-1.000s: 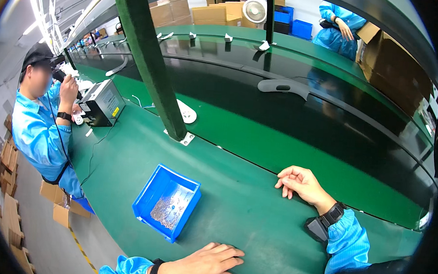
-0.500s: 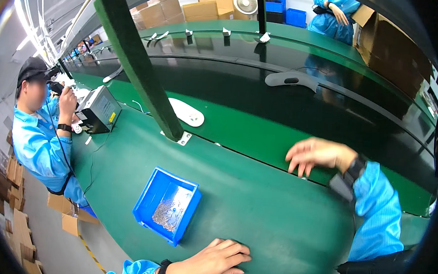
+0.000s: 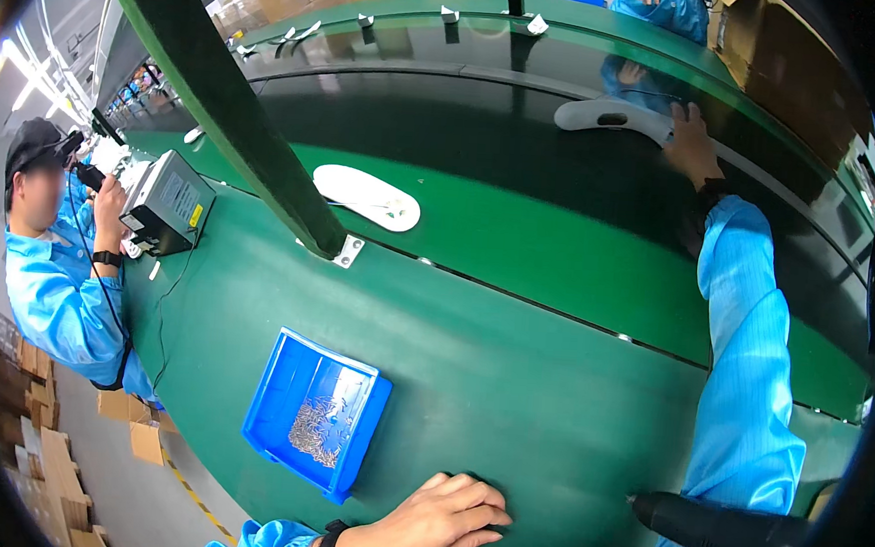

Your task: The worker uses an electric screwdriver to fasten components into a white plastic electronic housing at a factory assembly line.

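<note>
My left hand [image 3: 434, 522] rests on the green worktable with its fingers loosely bent and slightly apart, holding nothing. To its left stands a blue plastic bin [image 3: 267, 403] with a heap of small metal screws [image 3: 318, 433] inside. My right arm stretches far across to the dark conveyor belt. There my right hand [image 3: 693, 147] reaches the right end of a long, curved pale plastic part [image 3: 610, 115] with a dark oval opening. Its fingers are spread; whether they touch the part cannot be told. A white oval plastic piece [image 3: 367, 197] lies beside the green post.
A green post [image 3: 237, 111] rises from the table. A black pen-shaped tool [image 3: 713, 521] juts in at lower right. At left, a co-worker [image 3: 61, 281] holds a dark tool near a metal box [image 3: 169, 202]. Beyond the belt are a large carton [image 3: 786, 64] and another person.
My right hand has gone from above the near table edge out to the curved part on the belt. That part has shifted slightly right. My left hand stays on the table.
</note>
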`<state>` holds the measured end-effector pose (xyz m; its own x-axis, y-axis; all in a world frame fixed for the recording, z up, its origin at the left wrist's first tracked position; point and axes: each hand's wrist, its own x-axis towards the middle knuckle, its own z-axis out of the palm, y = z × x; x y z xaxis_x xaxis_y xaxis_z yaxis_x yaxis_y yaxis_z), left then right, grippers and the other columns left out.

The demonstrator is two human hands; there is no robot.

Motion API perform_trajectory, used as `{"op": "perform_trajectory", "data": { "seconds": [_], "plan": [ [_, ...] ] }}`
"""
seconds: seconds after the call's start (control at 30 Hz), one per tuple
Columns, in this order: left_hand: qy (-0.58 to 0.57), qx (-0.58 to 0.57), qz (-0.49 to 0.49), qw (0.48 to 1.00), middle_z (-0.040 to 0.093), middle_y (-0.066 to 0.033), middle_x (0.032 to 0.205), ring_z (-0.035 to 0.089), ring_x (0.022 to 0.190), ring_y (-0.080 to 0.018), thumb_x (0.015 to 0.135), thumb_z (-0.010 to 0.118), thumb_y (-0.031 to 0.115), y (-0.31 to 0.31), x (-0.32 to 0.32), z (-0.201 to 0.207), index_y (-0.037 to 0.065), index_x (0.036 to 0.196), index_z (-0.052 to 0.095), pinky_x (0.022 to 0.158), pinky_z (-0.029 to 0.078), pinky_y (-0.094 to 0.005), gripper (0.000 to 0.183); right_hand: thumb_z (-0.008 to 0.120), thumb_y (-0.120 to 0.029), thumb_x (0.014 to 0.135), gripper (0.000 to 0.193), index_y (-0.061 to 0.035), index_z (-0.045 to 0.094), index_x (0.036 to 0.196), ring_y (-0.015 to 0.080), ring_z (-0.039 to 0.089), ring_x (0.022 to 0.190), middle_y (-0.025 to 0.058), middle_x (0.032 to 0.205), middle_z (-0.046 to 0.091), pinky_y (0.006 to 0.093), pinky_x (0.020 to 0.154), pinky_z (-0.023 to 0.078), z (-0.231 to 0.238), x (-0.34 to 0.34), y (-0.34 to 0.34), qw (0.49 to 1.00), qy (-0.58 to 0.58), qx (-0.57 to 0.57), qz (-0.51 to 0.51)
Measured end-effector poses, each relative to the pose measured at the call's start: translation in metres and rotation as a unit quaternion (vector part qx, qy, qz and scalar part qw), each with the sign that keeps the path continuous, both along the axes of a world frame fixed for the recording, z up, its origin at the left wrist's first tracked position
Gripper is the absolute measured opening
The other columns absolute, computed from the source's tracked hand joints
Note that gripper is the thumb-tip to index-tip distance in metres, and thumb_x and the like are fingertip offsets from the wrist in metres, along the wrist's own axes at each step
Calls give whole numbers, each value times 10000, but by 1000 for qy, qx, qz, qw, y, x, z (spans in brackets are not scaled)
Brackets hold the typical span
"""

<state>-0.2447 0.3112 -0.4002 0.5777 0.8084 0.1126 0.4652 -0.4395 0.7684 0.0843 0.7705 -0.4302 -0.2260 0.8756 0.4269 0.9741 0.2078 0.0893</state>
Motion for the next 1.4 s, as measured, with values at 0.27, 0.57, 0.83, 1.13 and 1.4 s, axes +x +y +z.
{"op": "perform_trajectory", "data": {
  "seconds": [0.27, 0.57, 0.83, 1.13, 1.4],
  "plan": [
    [6, -23, -16, 1000, 535, -35, 964, 490, 880, -231, 785, 620, 194, -3, 0, 5, 96, 923, 582, 757, 357, -338, 173, 715, -264, 660, 976, -89, 108, 1405, 496, 303, 1215, 325, 1363, 200, 479, 1014, 310, -50, 12, 26, 977, 192, 92, -11],
    [14, 11, -34, 999, 534, -49, 972, 490, 894, -238, 791, 613, 197, -5, -2, 11, 84, 935, 569, 771, 362, -342, 188, 619, -128, 714, 333, -19, 531, 1016, 384, 526, 946, 217, 1021, 548, 451, 809, 430, -45, 27, 6, 988, 150, 34, 17],
    [-19, 84, 8, 996, 561, -74, 923, 524, 849, -266, 800, 613, 199, -20, 0, -12, 69, 927, 583, 752, 399, -359, 184, 582, -91, 734, 183, 3, 470, 844, 392, 485, 823, 186, 833, 491, 455, 719, 397, 67, -48, -161, 947, 174, 193, 188],
    [-457, -284, 94, 838, 583, -142, 1030, 625, 834, -197, 954, 342, 402, -35, 16, -11, 37, 1278, 344, 667, 524, -286, 488, 649, -130, 724, 134, -66, 588, 825, 244, 589, 581, 86, 718, 584, 314, 510, 485, 127, -120, -394, 822, 222, -41, 523],
    [-622, -405, -37, 669, 546, -78, 1130, 539, 1021, -196, 903, 465, 208, -26, 33, -1, 39, 1126, 519, 881, 421, -348, 285, 642, -150, 692, 196, -79, 517, 826, 177, 575, 739, 47, 882, 555, 283, 620, 480, 121, -122, -468, 812, 25, 55, 581]
  ]
}}
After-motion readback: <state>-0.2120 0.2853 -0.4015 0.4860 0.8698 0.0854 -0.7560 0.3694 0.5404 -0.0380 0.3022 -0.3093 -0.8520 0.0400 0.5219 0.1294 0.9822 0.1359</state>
